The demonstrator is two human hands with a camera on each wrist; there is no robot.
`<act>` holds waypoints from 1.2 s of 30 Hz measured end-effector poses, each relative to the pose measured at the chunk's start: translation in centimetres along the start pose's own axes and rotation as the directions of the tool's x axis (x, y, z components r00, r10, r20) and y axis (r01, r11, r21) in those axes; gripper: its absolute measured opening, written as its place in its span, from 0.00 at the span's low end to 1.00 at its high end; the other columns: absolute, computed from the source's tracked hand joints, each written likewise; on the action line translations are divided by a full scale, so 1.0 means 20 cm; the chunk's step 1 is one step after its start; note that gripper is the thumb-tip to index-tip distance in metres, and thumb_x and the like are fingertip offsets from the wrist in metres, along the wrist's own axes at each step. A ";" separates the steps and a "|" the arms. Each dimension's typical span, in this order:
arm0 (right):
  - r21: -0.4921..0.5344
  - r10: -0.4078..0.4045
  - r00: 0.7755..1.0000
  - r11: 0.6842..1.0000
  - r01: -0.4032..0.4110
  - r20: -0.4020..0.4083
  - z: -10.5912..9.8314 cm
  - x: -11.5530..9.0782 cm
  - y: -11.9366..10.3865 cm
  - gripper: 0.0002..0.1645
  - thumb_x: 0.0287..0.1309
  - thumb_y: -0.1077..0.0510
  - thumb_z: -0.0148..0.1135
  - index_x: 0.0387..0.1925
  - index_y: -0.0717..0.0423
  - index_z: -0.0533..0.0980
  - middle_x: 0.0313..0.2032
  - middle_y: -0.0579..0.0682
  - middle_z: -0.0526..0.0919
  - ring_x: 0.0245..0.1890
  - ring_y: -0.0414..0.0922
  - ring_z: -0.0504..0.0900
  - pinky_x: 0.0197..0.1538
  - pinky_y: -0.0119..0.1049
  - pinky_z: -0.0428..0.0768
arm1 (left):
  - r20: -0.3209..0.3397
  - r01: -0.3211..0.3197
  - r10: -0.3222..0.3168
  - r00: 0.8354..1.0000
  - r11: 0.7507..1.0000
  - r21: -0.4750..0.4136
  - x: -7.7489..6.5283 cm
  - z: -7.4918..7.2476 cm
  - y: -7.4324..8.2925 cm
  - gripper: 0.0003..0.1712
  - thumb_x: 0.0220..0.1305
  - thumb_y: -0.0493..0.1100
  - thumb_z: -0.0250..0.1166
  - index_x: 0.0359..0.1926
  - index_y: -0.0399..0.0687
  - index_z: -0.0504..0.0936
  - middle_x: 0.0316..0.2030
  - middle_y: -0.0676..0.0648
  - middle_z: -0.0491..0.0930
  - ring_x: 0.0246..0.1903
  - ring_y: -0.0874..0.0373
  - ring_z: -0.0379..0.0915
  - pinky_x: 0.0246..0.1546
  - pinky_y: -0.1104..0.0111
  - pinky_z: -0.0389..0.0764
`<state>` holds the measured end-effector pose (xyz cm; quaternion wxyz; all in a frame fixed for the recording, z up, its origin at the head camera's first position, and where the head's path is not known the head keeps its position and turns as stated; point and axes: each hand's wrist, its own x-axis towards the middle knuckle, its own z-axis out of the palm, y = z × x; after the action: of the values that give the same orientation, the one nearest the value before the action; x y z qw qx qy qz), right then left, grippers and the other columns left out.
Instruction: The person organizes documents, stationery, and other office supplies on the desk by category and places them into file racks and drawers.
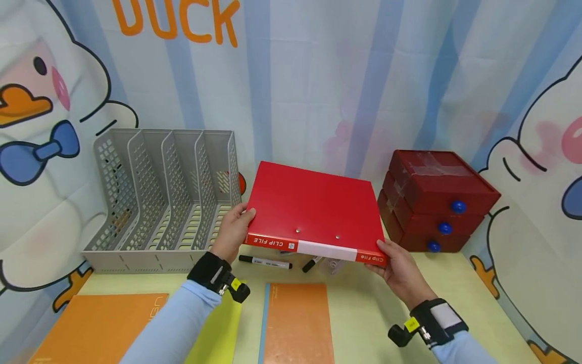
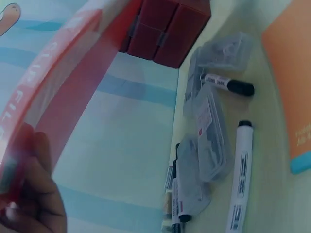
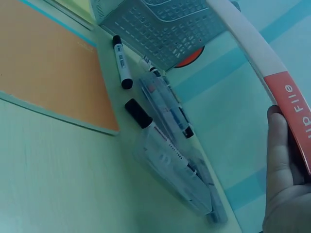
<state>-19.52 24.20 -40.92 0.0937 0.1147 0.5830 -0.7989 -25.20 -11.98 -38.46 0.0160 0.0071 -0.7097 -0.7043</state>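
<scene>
Striped curtain (image 1: 309, 101) behind three drawers (image 1: 423, 225); two hands (image 1: 233, 230) (image 1: 403, 273) grip one red file (image 1: 318, 202).

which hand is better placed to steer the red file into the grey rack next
Probably left: the left hand grips the end of the red file nearer the grey rack; the right hand holds the other end, nearer the drawers.

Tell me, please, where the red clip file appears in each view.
Head: red clip file at the centre, between the left hand and right hand.
Left wrist: file along the left side, slanting up to the top edge.
Right wrist: file down the right side, only partly shown.
Shared landmark: the blue-edged orange notebook, bottom centre, right edge and upper left respectively.
</scene>
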 end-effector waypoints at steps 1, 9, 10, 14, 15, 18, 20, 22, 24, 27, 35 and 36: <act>-0.005 -0.008 1.000 1.000 0.008 -0.013 0.00 -0.01 -0.01 0.41 0.74 0.45 0.50 0.78 0.54 0.47 0.51 0.45 0.77 0.44 0.40 0.85 0.52 0.37 0.80 | 0.007 0.001 -0.001 1.000 1.000 0.020 0.00 0.00 0.00 0.27 0.77 0.47 0.52 0.69 0.39 0.65 0.51 0.36 0.78 0.38 0.54 0.80 0.37 0.66 0.82; -0.010 -0.065 0.998 0.998 0.065 -0.028 0.05 -0.02 -0.05 0.39 0.74 0.47 0.51 0.76 0.55 0.49 0.58 0.50 0.69 0.46 0.39 0.82 0.52 0.35 0.79 | 0.130 -0.296 0.282 0.951 0.695 0.655 -0.02 0.06 0.01 0.44 0.68 0.59 0.61 0.73 0.37 0.58 0.67 0.35 0.64 0.62 0.41 0.63 0.64 0.45 0.64; -0.008 -0.066 0.997 0.998 0.066 -0.027 0.05 -0.02 -0.06 0.38 0.74 0.47 0.50 0.76 0.55 0.49 0.57 0.49 0.70 0.45 0.39 0.82 0.52 0.35 0.80 | 0.184 -0.351 0.327 0.927 0.583 0.733 -0.02 0.08 0.00 0.45 0.67 0.61 0.62 0.73 0.38 0.59 0.67 0.35 0.64 0.65 0.41 0.60 0.65 0.43 0.60; -0.010 -0.076 0.997 0.997 0.076 -0.019 0.08 -0.02 -0.05 0.38 0.75 0.48 0.49 0.76 0.56 0.49 0.52 0.46 0.75 0.43 0.39 0.84 0.50 0.34 0.80 | 0.444 -0.521 0.379 0.812 0.127 0.844 -0.07 0.19 0.01 0.49 0.60 0.70 0.63 0.72 0.44 0.65 0.69 0.38 0.65 0.69 0.41 0.56 0.69 0.41 0.50; -0.014 -0.080 0.997 0.997 0.080 -0.014 0.09 -0.02 -0.05 0.38 0.75 0.48 0.49 0.77 0.57 0.48 0.51 0.46 0.75 0.43 0.39 0.84 0.50 0.34 0.80 | 0.502 -0.550 0.365 0.784 0.035 0.834 -0.08 0.23 0.01 0.50 0.58 0.72 0.63 0.72 0.45 0.66 0.69 0.39 0.65 0.70 0.42 0.56 0.69 0.41 0.50; -0.034 -0.088 0.996 0.996 0.088 -0.002 0.11 -0.01 -0.05 0.39 0.75 0.48 0.49 0.77 0.57 0.48 0.50 0.45 0.77 0.43 0.39 0.84 0.50 0.34 0.80 | 0.631 -0.625 0.308 0.712 -0.132 0.770 -0.11 0.31 0.01 0.51 0.55 0.71 0.66 0.72 0.48 0.66 0.70 0.41 0.66 0.70 0.44 0.57 0.70 0.45 0.51; -0.048 -0.093 0.996 0.994 0.093 0.006 0.13 -0.01 -0.05 0.39 0.75 0.48 0.49 0.77 0.58 0.48 0.51 0.46 0.78 0.43 0.39 0.85 0.50 0.35 0.80 | 0.684 -0.654 0.291 0.669 -0.207 0.728 -0.13 0.35 0.01 0.49 0.56 0.67 0.68 0.71 0.49 0.67 0.68 0.42 0.67 0.68 0.45 0.61 0.69 0.48 0.56; -0.058 -0.091 0.996 0.994 0.092 0.010 0.15 -0.01 -0.06 0.40 0.75 0.47 0.49 0.77 0.58 0.48 0.52 0.47 0.77 0.44 0.40 0.85 0.50 0.35 0.80 | 0.714 -0.659 0.294 0.635 -0.275 0.700 -0.14 0.38 -0.01 0.46 0.56 0.63 0.71 0.70 0.49 0.68 0.67 0.43 0.70 0.66 0.46 0.65 0.66 0.52 0.63; -0.059 -0.088 0.996 0.994 0.088 0.015 0.16 -0.02 -0.06 0.40 0.75 0.47 0.50 0.77 0.59 0.47 0.53 0.48 0.76 0.44 0.40 0.85 0.50 0.35 0.80 | 0.728 -0.647 0.318 0.607 -0.333 0.686 -0.15 0.41 -0.01 0.42 0.58 0.59 0.71 0.69 0.49 0.69 0.65 0.43 0.72 0.63 0.47 0.70 0.63 0.54 0.70; -0.039 -0.075 0.997 0.996 0.076 0.026 0.17 -0.02 -0.07 0.40 0.74 0.47 0.50 0.76 0.59 0.48 0.50 0.47 0.78 0.43 0.39 0.85 0.49 0.34 0.80 | 0.732 -0.614 0.360 0.578 -0.399 0.681 -0.15 0.42 -0.02 0.41 0.59 0.57 0.72 0.68 0.46 0.70 0.63 0.43 0.74 0.60 0.46 0.73 0.59 0.55 0.74; -0.098 -0.176 0.979 0.978 0.186 0.100 0.17 -0.03 -0.11 0.45 0.68 0.30 0.47 0.73 0.55 0.58 0.49 0.42 0.85 0.45 0.43 0.86 0.50 0.38 0.81 | 0.690 -0.595 0.576 0.438 -0.391 0.703 -0.13 0.38 0.06 0.34 0.57 0.49 0.75 0.60 0.40 0.75 0.58 0.41 0.79 0.55 0.47 0.78 0.57 0.58 0.75; -0.145 -0.198 0.975 0.967 0.211 0.100 0.17 -0.02 -0.12 0.46 0.67 0.28 0.45 0.73 0.54 0.59 0.52 0.45 0.84 0.47 0.45 0.86 0.51 0.39 0.81 | 0.672 -0.600 0.601 0.433 -0.364 0.713 -0.13 0.37 0.07 0.35 0.56 0.49 0.76 0.60 0.40 0.74 0.58 0.41 0.79 0.55 0.48 0.78 0.57 0.58 0.75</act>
<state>-19.95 21.75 -37.69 0.0438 0.0124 0.6474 -0.7608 -22.89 -4.50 -37.12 0.3798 -0.3634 -0.8486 0.0591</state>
